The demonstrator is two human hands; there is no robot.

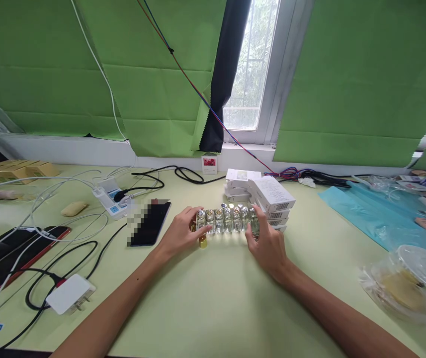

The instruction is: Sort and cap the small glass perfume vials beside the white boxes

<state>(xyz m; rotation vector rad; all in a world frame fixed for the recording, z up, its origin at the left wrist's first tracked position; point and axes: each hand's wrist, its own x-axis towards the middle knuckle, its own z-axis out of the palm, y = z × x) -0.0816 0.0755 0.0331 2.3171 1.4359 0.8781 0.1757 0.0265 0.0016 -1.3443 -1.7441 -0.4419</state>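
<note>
A row of several small transparent glass bottles (pixel 228 221) with shiny tops stands on the pale green table, with a few more tops showing behind it. My left hand (pixel 183 229) is closed on the left end, its thumb along the front of the bottles. At the right end my right hand (pixel 268 243) is closed on the last bottles, thumb in front and index finger over the far side. A small gold cap (pixel 203 242) is just below my left fingers. My fingers hide part of both ends.
Behind my right hand are stacked white boxes (pixel 271 194). A dark phone (pixel 151 223) lies to the left, near a power strip (pixel 110 199), a white charger (pixel 71 293) and tangled cables. At the right are blue plastic sheeting (pixel 358 214) and a lidded plastic container (pixel 410 283).
</note>
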